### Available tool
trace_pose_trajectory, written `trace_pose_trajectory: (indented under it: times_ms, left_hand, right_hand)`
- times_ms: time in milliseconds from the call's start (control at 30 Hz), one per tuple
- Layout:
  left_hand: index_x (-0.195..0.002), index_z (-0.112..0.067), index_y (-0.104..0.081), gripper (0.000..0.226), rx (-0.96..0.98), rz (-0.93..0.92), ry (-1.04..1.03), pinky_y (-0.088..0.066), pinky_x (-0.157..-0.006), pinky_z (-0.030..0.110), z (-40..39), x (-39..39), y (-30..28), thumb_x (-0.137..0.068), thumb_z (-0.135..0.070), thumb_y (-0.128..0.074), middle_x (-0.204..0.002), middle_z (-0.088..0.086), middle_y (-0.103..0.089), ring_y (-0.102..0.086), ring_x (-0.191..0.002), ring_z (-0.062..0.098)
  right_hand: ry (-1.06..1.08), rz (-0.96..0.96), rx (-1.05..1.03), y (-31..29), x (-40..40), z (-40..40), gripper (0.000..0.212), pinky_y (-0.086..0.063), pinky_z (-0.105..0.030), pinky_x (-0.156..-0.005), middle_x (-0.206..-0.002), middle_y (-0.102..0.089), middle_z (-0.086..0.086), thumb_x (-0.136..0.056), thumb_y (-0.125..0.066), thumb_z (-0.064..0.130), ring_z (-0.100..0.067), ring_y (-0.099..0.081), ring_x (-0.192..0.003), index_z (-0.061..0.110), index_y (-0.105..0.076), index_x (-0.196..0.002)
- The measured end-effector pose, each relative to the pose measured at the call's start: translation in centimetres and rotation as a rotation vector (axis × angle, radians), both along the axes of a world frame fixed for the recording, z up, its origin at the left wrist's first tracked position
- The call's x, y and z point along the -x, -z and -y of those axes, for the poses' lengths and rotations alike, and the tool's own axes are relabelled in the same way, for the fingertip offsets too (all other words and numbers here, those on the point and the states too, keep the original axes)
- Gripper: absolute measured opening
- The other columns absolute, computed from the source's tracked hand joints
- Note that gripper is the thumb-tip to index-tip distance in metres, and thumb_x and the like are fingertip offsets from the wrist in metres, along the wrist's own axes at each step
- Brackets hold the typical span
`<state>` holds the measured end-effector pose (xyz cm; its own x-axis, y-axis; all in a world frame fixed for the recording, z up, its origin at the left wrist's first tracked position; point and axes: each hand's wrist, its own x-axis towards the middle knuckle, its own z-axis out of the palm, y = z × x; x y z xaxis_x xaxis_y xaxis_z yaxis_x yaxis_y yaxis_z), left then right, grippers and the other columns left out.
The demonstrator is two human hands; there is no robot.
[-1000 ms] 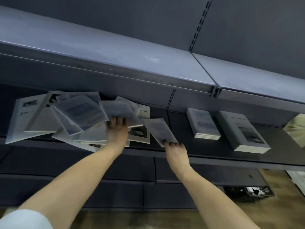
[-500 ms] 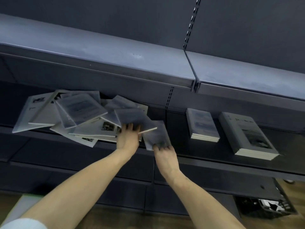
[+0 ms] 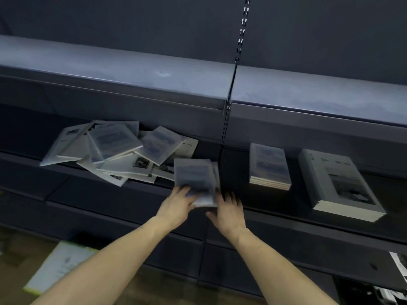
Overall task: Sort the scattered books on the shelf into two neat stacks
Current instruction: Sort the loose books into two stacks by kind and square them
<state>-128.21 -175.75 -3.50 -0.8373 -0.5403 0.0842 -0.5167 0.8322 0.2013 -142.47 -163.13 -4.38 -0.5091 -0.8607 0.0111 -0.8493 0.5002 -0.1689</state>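
Blurred books hide the left hand fingertips.

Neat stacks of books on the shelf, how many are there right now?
2. The smaller stack sits just right of the shelf upright; the larger stack lies further right. The scattered pile on the left is no stack.

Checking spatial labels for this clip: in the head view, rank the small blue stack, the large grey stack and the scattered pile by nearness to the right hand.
1. Small blue stack, just right of the right hand.
2. Scattered pile, to the left, past the left hand.
3. Large grey stack, far right on the shelf.
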Motion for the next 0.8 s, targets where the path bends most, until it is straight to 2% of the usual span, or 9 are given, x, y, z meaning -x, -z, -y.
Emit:
trace_pose_trajectory:
  times_ms: [133, 200, 300, 367, 433, 533, 633, 800]
  left_hand:
    - [-0.137, -0.032, -0.050, 0.045, -0.014, -0.008, 0.060, -0.052, -0.086, 0.040, -0.7, -0.1, 0.2, -0.094, -0.025, -0.060, -0.146, 0.003, -0.037, -0.030, -0.136, 0.028]
    - [-0.141, -0.032, -0.043, 0.053, -0.006, 0.002, -0.059, -0.052, -0.088, 0.042, -0.7, 0.0, 0.4, -0.092, -0.030, -0.062, -0.150, 0.007, -0.029, -0.026, -0.138, 0.030]
    - [-0.149, -0.025, -0.027, 0.069, -0.019, 0.037, -0.285, -0.051, -0.084, 0.038, -1.0, 0.5, 0.0, -0.090, -0.043, -0.060, -0.141, 0.012, -0.032, -0.038, -0.123, 0.031]
    - [-0.150, -0.025, -0.020, 0.075, -0.081, 0.050, -0.285, -0.050, -0.083, 0.038, -1.3, 1.2, -0.2, -0.089, -0.043, -0.060, -0.137, 0.013, -0.033, -0.043, -0.115, 0.031]
    - [-0.151, -0.026, -0.014, 0.081, -0.139, 0.073, -0.299, -0.050, -0.086, 0.038, -1.5, 2.0, -0.2, -0.088, -0.037, -0.063, -0.138, 0.016, -0.029, -0.042, -0.117, 0.032]
    - [-0.154, -0.027, -0.006, 0.086, -0.087, 0.154, -0.357, -0.049, -0.085, 0.033, -0.9, 2.9, 0.1, -0.090, -0.025, -0.063, -0.144, 0.021, -0.024, -0.041, -0.119, 0.032]
    - [-0.156, -0.025, -0.002, 0.078, -0.038, 0.211, -0.386, -0.049, -0.085, 0.030, -0.4, 3.3, 0.5, -0.096, -0.016, -0.051, -0.145, 0.025, -0.026, -0.043, -0.118, 0.031]
    - [-0.155, -0.028, -0.001, 0.079, -0.026, 0.133, -0.341, -0.049, -0.079, 0.031, -0.9, 3.0, 0.2, -0.092, -0.015, -0.047, -0.132, 0.021, -0.035, -0.048, -0.107, 0.028]
  right_hand:
    - [-0.001, 0.024, 0.071, 0.2, -0.6, 0.7, 0.078, -0.029, -0.043, -0.113, -0.140, -0.048, -0.012, -0.088, -0.062, 0.045, -0.031, -0.040, -0.133, 0.022, -0.024, -0.151]
    - [0.027, 0.052, 0.102, -0.1, -0.7, 1.1, 0.076, -0.035, -0.040, -0.108, -0.133, -0.054, -0.012, -0.087, -0.063, 0.042, -0.031, -0.048, -0.125, 0.021, -0.027, -0.151]
    - [0.067, 0.081, 0.130, -0.4, -0.7, 1.6, 0.075, -0.040, -0.039, -0.102, -0.127, -0.057, -0.012, -0.086, -0.066, 0.039, -0.031, -0.053, -0.117, 0.018, -0.031, -0.149]
    - [0.095, 0.090, 0.111, -0.6, -0.5, 2.0, 0.077, -0.042, -0.039, -0.099, -0.127, -0.057, -0.012, -0.085, -0.067, 0.038, -0.030, -0.053, -0.115, 0.019, -0.029, -0.149]
    - [0.122, 0.088, 0.090, -0.8, -0.5, 2.3, 0.076, -0.045, -0.039, -0.097, -0.128, -0.056, -0.011, -0.084, -0.068, 0.037, -0.030, -0.053, -0.114, 0.020, -0.031, -0.147]
    - [0.156, 0.083, 0.069, -1.2, -0.9, 2.9, 0.076, -0.046, -0.039, -0.095, -0.128, -0.053, -0.012, -0.081, -0.072, 0.034, -0.031, -0.052, -0.114, 0.020, -0.034, -0.144]
    - [0.177, 0.071, 0.060, -1.5, -1.6, 3.3, 0.084, -0.045, -0.038, -0.095, -0.130, -0.046, -0.015, -0.077, -0.075, 0.031, -0.032, -0.049, -0.114, 0.018, -0.030, -0.147]
    - [0.220, 0.097, 0.106, -1.1, -2.4, 3.0, 0.091, -0.050, -0.035, -0.089, -0.129, -0.038, -0.015, -0.077, -0.075, 0.020, -0.031, -0.051, -0.110, 0.017, -0.021, -0.151]
